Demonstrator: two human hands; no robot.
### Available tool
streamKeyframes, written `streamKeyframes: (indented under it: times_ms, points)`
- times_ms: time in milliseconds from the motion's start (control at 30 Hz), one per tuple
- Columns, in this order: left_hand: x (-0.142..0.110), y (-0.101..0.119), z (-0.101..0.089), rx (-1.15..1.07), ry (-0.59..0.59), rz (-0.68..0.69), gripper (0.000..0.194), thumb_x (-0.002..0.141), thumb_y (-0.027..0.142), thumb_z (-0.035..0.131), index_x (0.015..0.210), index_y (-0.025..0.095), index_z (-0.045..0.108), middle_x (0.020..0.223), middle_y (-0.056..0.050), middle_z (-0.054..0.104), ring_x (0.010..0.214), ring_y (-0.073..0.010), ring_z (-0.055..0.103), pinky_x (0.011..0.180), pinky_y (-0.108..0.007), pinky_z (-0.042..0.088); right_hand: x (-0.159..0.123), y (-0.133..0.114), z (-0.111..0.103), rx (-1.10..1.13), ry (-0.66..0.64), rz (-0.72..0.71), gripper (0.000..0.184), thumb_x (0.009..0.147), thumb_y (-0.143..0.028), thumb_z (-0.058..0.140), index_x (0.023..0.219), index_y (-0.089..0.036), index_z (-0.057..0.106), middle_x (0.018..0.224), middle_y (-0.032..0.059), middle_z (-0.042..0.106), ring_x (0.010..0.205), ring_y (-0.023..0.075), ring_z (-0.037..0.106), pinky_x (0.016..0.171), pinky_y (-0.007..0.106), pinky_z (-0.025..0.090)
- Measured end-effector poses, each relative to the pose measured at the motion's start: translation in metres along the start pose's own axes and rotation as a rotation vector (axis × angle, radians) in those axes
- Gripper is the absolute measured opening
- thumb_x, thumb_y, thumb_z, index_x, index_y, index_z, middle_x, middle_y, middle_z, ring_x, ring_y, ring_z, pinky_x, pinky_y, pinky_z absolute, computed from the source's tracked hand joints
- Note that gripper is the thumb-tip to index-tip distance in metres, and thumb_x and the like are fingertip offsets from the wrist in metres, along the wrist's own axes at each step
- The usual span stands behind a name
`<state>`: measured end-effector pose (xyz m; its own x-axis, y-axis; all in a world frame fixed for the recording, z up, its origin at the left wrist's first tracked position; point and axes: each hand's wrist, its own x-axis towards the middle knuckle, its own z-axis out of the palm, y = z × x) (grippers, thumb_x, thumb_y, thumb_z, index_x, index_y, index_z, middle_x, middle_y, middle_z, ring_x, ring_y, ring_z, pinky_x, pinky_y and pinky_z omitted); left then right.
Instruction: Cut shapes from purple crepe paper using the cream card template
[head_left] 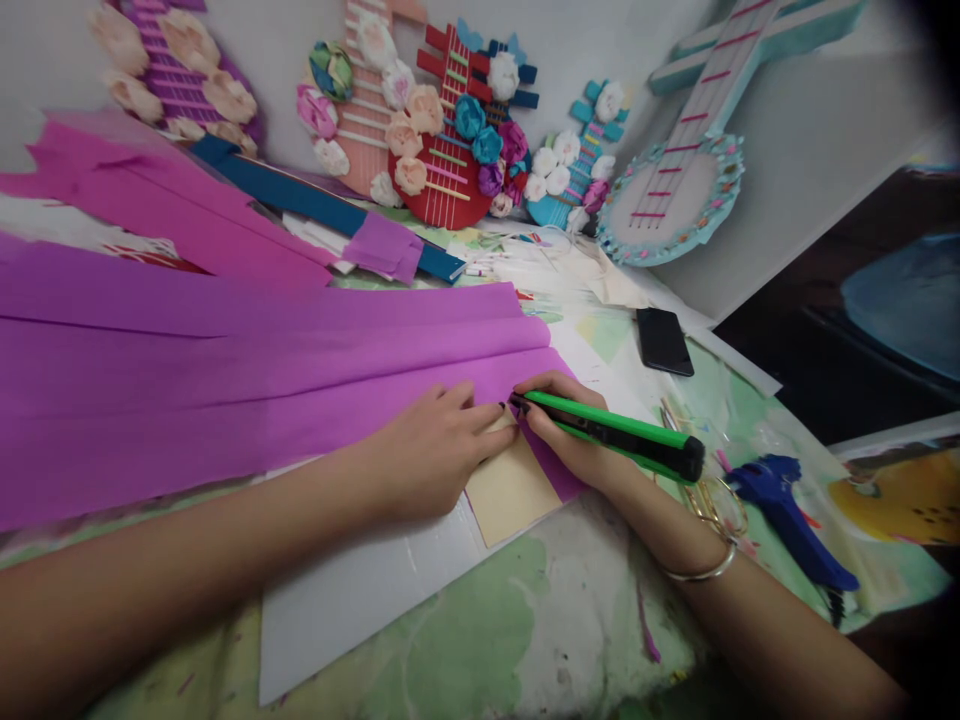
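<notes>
My right hand point(574, 455) is closed around a green utility knife point(637, 432), its black end pointing to the right. The knife's tip is at the upper edge of a cream card point(517, 488); whether the blade is out, I cannot tell. My left hand point(439, 450) lies on that card with its fingers stretched out, pressing it down. Beneath the card is a sheet of purple crepe paper point(225, 375), which runs far to the left in long folds. A white board point(360, 590) lies under the paper and card.
A black phone point(664, 341), gold-handled scissors point(716, 505) and a blue glue gun point(795, 525) lie at the right. Pink crepe paper point(150, 200) and a dark blue strip point(292, 200) are behind. Several paper-flower guitars, one red point(446, 190), lean on the wall.
</notes>
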<state>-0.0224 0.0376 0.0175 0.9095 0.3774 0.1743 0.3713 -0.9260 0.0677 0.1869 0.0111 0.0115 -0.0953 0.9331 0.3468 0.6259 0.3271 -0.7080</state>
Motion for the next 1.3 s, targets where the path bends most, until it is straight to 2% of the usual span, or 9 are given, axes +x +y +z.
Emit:
streamKeyframes:
  times_ms: [400, 767, 1300]
  points:
    - [0.0002, 0.0011, -0.0020, 0.003, -0.023, -0.017, 0.041, 0.086, 0.014, 0.046, 0.125, 0.021, 0.052, 0.121, -0.008, 0.058, 0.092, -0.0245, 0.047, 0.083, -0.038, 0.034, -0.0004, 0.0031, 0.0011, -0.057, -0.019, -0.031, 0.018, 0.080, -0.019, 0.058, 0.096, -0.023, 0.064, 0.093, 0.0021, 0.072, 0.085, 0.0184, 0.067, 0.076, 0.031, 0.051]
    - [0.0000, 0.0016, -0.0018, -0.023, 0.022, -0.011, 0.042, 0.089, 0.016, 0.045, 0.130, 0.024, 0.049, 0.117, -0.008, 0.060, 0.092, -0.0242, 0.049, 0.082, -0.038, 0.034, -0.0019, 0.0026, 0.0019, -0.051, -0.035, -0.030, 0.017, 0.082, -0.020, 0.058, 0.097, -0.023, 0.064, 0.094, 0.0019, 0.072, 0.086, 0.0182, 0.068, 0.076, 0.031, 0.051]
    - [0.0009, 0.0021, -0.0047, 0.004, -0.049, -0.014, 0.047, 0.083, 0.012, 0.047, 0.129, 0.019, 0.050, 0.123, -0.008, 0.057, 0.092, -0.0260, 0.045, 0.082, -0.040, 0.036, -0.0040, 0.0020, 0.0001, -0.015, -0.036, 0.002, 0.018, 0.082, -0.021, 0.058, 0.099, -0.023, 0.063, 0.093, 0.0026, 0.071, 0.083, 0.0186, 0.067, 0.077, 0.033, 0.052]
